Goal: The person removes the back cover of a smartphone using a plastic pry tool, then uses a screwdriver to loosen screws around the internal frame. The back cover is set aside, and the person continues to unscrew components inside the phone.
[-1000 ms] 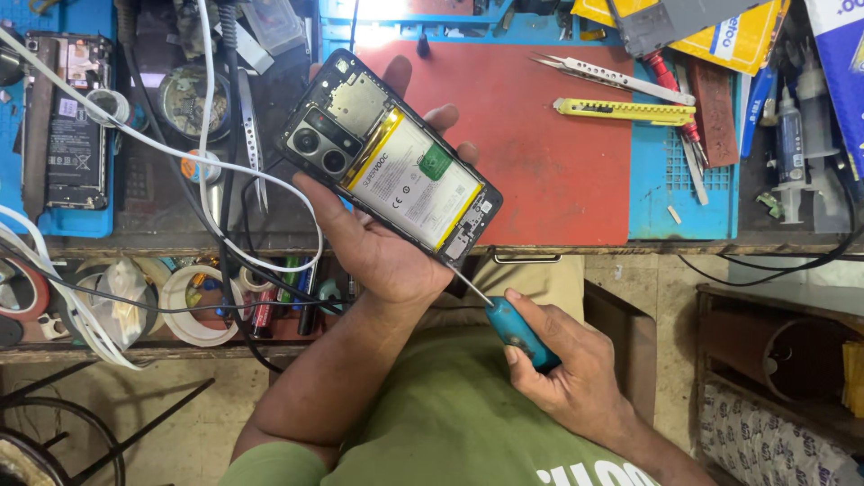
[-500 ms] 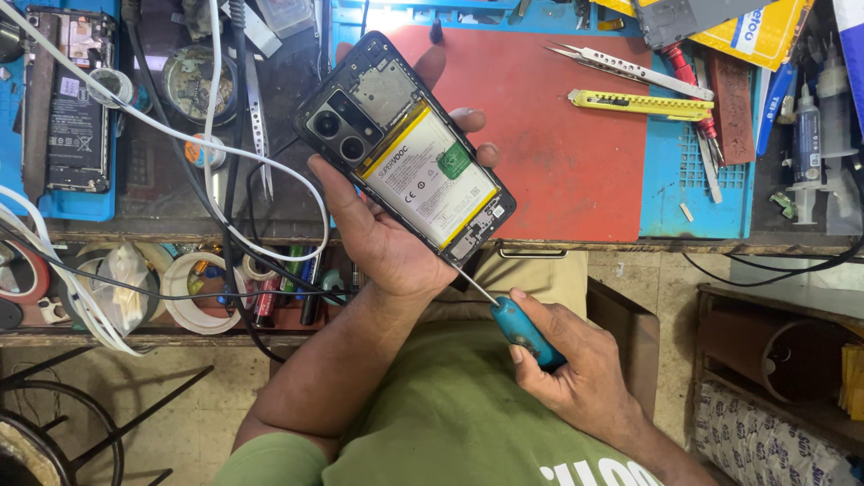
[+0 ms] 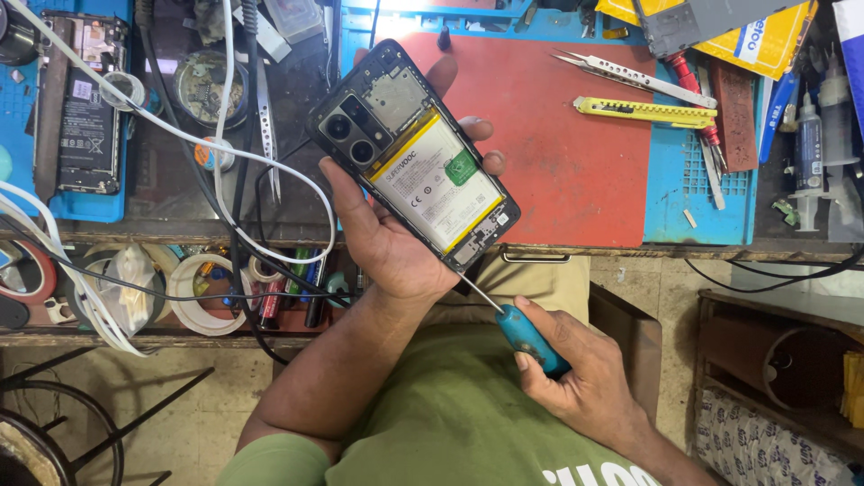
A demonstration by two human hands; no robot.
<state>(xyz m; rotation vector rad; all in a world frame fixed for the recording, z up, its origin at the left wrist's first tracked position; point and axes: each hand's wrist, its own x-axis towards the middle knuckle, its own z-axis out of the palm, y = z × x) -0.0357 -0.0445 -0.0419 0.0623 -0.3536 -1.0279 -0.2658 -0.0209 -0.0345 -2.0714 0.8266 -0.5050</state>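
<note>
The left hand is curled around an opened phone, battery up, held tilted over the bench edge; the right hand is closed on a blue screwdriver, its tip at the phone's lower corner; a red mat, yellow knife and white cable lie around.

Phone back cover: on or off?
Off. The phone in the left hand shows its bare battery and camera modules; the right hand holds a screwdriver at its lower edge.
</note>
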